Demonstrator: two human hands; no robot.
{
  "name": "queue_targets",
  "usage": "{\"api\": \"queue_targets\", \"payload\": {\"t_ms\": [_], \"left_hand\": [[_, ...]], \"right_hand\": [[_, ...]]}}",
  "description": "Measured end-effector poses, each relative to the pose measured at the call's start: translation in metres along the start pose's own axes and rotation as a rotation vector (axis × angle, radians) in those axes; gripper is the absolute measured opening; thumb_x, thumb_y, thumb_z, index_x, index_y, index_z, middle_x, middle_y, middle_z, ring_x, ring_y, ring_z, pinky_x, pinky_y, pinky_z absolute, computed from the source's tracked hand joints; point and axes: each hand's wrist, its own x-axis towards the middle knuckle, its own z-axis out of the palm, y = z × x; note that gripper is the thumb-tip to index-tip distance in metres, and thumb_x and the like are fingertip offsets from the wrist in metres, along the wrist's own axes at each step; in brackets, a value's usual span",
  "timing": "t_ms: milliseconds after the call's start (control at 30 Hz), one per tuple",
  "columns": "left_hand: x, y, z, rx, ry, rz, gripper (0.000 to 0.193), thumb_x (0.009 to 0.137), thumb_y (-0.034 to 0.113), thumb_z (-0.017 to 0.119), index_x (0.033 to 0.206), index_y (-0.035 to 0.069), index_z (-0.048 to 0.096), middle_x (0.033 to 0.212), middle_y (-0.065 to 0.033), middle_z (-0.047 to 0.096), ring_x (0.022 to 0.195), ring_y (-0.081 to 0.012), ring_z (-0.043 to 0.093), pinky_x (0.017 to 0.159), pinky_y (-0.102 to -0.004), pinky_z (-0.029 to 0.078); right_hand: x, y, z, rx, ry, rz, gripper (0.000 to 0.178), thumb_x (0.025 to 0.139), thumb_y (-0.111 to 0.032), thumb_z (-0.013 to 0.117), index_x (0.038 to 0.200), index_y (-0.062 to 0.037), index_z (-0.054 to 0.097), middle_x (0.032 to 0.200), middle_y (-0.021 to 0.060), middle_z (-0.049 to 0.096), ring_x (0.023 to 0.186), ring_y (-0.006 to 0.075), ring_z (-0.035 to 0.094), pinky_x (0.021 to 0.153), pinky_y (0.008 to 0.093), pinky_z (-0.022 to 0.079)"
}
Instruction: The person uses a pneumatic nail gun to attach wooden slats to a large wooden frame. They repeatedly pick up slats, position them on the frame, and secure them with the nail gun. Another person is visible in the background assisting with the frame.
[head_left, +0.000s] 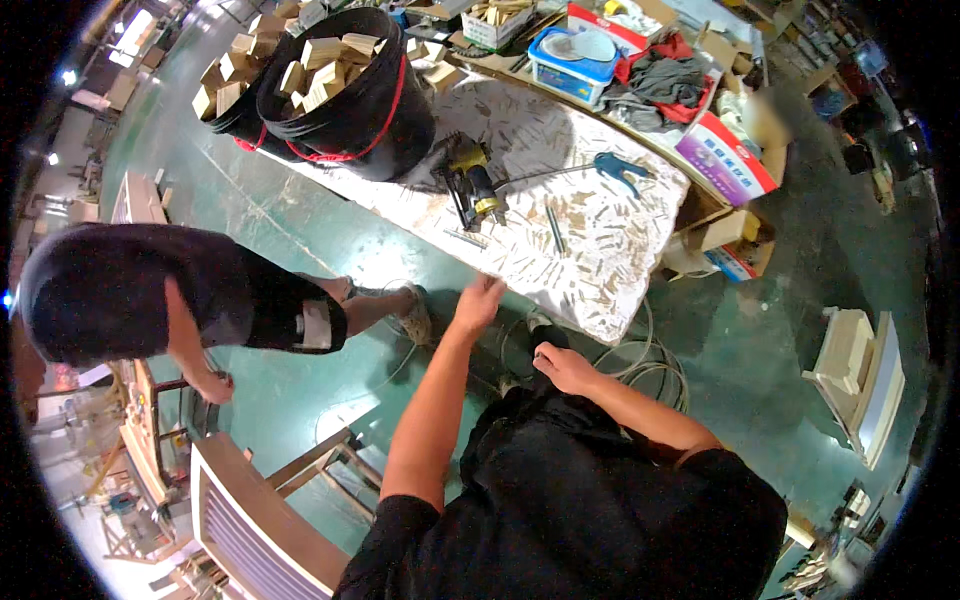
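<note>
My left hand point(481, 303) is at the near edge of a white-topped table point(610, 290), its fingers curled in and their inner side hidden. Close to my waist, my right hand point(566, 369) is closed like a fist; whatever it may hold is out of sight. On the tabletop, beyond my left hand, lies a black and yellow nail gun point(470, 182). A blue air blow gun point(620, 172) rests farther right. Between them is a thin dark strip point(556, 230), and a shorter strip of fasteners point(466, 239) lies along the near edge.
Black buckets point(345, 130) of wood blocks stand at the table's left end. A blue-rimmed tub point(575, 68) and cartons point(727, 158) line its far side. Another person point(190, 290) is at left. A hose point(665, 375) coils on the floor near a slatted wooden panel point(250, 510).
</note>
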Motion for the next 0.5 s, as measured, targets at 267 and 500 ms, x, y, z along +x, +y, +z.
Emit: {"api": "queue_targets", "payload": {"t_ms": [267,500], "left_hand": [[0.239,0.060,-0.038,0.462,0.239,-0.127,0.080,0.082,0.044,0.077,0.133,-0.014,0.053,0.119,-0.0349,0.066,0.102,-0.0449,0.069,0.092,-0.0487,0.056],[0.283,0.007,-0.023,0.681,0.437,-0.321,0.090,0.087,0.025,0.069,0.153,-0.012,0.020,0.131,-0.0312,0.060,0.113,-0.0428,0.067,0.095,-0.0466,0.056]], "right_hand": [[0.049,0.026,-0.039,0.118,0.044,-0.005,0.031,0.105,-0.039,0.058,0.127,-0.0173,0.058,0.086,0.0149,0.070,0.080,0.0378,0.070,0.067,0.0453,0.051],[0.037,0.013,-0.082,0.326,-0.076,0.235,0.034,0.104,-0.041,0.058,0.123,-0.0123,0.060,0.094,0.0193,0.069,0.089,0.0396,0.069,0.077,0.0455,0.052]]}}
